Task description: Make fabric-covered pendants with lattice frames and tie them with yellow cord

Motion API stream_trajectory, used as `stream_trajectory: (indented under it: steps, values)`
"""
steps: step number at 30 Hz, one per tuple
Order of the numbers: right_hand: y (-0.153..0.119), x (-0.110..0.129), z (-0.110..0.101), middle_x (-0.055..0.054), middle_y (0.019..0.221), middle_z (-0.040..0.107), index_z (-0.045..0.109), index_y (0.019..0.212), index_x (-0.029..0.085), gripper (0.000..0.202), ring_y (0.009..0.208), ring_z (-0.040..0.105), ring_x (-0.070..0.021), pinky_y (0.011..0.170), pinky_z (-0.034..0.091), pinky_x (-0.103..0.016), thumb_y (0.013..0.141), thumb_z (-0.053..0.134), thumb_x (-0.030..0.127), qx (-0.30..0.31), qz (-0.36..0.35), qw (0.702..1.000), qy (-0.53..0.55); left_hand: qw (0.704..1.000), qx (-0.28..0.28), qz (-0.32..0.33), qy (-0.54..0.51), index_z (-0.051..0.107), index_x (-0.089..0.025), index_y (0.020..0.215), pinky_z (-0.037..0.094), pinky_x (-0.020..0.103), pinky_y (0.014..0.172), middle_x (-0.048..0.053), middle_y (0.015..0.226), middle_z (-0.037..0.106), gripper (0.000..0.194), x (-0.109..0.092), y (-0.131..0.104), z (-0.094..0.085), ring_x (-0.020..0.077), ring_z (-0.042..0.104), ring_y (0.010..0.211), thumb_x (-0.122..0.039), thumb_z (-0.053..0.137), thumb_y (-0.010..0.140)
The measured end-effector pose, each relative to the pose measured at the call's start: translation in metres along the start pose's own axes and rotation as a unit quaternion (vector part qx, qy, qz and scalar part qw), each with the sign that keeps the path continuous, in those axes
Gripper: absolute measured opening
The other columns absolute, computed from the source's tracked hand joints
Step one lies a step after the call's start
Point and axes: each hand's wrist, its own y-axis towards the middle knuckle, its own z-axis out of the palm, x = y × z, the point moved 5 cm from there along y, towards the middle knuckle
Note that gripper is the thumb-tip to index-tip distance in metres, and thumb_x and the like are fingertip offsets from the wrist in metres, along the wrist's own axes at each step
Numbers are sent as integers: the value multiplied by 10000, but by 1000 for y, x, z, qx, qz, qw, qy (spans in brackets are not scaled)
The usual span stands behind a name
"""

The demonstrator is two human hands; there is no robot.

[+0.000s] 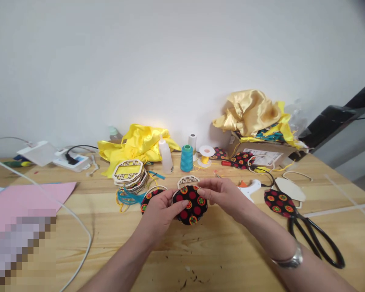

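A round piece covered in black fabric with red dots and flower patterns (190,211) is held up over the table. My left hand (162,211) grips its left side, thumb lying across the front. At its upper right edge, my right hand (217,194) pinches the rim between thumb and fingers. Behind it lies a pale wooden lattice frame (188,180). A second patterned fabric piece (146,201) lies partly hidden behind my left hand. To the left stands a stack of wooden lattice frames (129,174) beside blue cords (130,197).
Behind are a squeeze bottle (166,156), a teal thread cone (186,159), a yellow ribbon spool (205,156) and yellow satin (140,142). On the right lie black-handled scissors (319,239), a patterned piece (280,202), a white glue gun (251,190) and a fabric-filled box (255,148). A white cable (85,227) crosses the left.
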Motion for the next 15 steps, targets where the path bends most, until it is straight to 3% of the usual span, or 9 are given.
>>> stream_trajectory:
  steps: [6,11,15]
  values:
    - [3,3,3,25,563,555,623,644,140,241,506,437,-83,487,335,-224,693,659,373,-38,-1,998,45,1000,-18,10,-18,664,-133,927,515,285,682,53,818,733,313,-13,-8,8,183,663,738,-257,739,649]
    - [4,8,-7,28,561,529,599,643,132,304,509,417,-81,490,312,-221,693,653,427,-57,-22,997,48,998,-29,13,-51,624,-148,1040,507,286,729,85,994,707,394,-28,-10,17,191,653,851,-269,726,679]
    - [5,0,-10,22,580,543,604,664,134,317,516,430,-86,489,322,-218,686,654,447,-85,-25,994,65,996,0,12,-90,616,-146,1062,507,300,752,98,1011,701,408,-20,-1,21,195,656,860,-234,728,680]
